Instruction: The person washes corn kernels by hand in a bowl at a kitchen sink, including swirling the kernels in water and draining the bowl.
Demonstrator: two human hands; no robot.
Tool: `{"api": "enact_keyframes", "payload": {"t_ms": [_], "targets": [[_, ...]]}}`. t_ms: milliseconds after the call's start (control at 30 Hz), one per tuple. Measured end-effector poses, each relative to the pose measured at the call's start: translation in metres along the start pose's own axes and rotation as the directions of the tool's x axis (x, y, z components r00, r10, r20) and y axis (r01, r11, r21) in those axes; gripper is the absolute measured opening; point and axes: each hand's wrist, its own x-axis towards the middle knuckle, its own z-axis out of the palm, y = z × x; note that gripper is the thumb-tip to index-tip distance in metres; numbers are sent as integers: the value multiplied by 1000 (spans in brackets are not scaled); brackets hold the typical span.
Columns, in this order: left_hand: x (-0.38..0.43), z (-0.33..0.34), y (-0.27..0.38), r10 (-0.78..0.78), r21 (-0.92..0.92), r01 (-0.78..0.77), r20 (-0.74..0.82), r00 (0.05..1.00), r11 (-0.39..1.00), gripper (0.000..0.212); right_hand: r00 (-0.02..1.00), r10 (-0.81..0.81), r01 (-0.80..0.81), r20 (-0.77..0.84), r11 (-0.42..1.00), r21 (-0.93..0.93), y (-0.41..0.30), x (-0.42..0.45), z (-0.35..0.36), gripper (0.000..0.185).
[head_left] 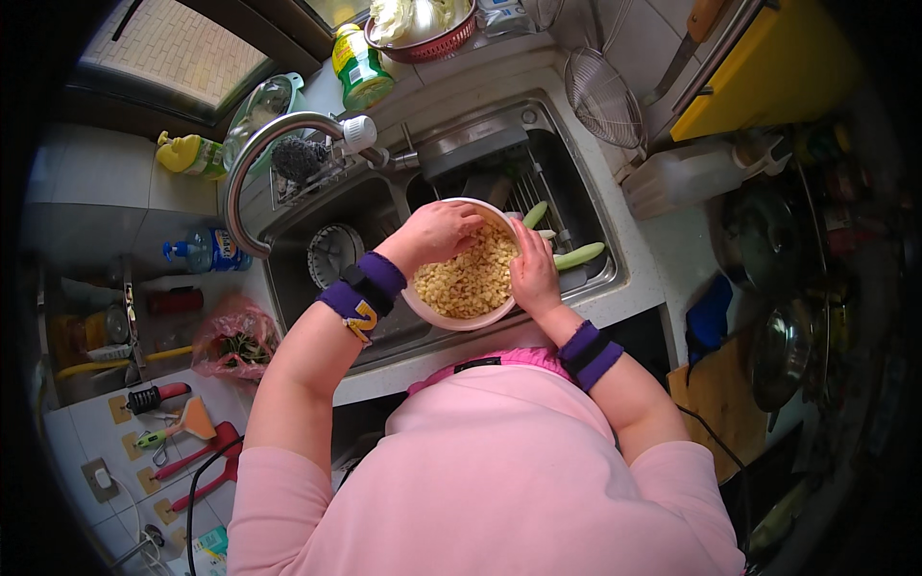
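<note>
A pale round bowl (470,322), tilted towards me over the double-basin sink, holds many small pale-yellow pieces (464,284) that look like corn kernels. My left hand (443,232) reaches over its far left part, fingers bent down towards the pieces; the fingertips are partly hidden, so whether they pinch any is unclear. On the right side, my right hand (534,268) grips the bowl's rim, with fingers over the edge. Just beyond that hand, light-green long vegetables (580,256) lie in the right basin.
The curved faucet (241,173) arches over the left basin (288,277). A wire scourer (299,160) sits in a rack behind it. Near the right basin hangs a wire strainer (601,93). A pump bottle (209,250) and a plastic bag of greens (238,342) stand left.
</note>
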Motion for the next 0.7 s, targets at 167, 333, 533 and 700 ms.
{"api": "enact_keyframes", "payload": {"t_ms": [167,333,533,700], "targets": [[-38,19,-1,-302,-36,307,96,948,951,39,999,35,-35,-10,999,-5,-4,-1,-1,60],[-45,19,47,-539,-68,557,178,823,828,48,1000,14,-14,18,999,-43,-6,-3,0,60],[-29,32,38,-586,-175,573,-29,810,801,62,998,-55,56,10,995,-78,-4,-5,2,63],[-4,42,53,-586,-149,587,54,808,796,83,999,-35,37,26,996,-84,-6,-7,0,63]]}}
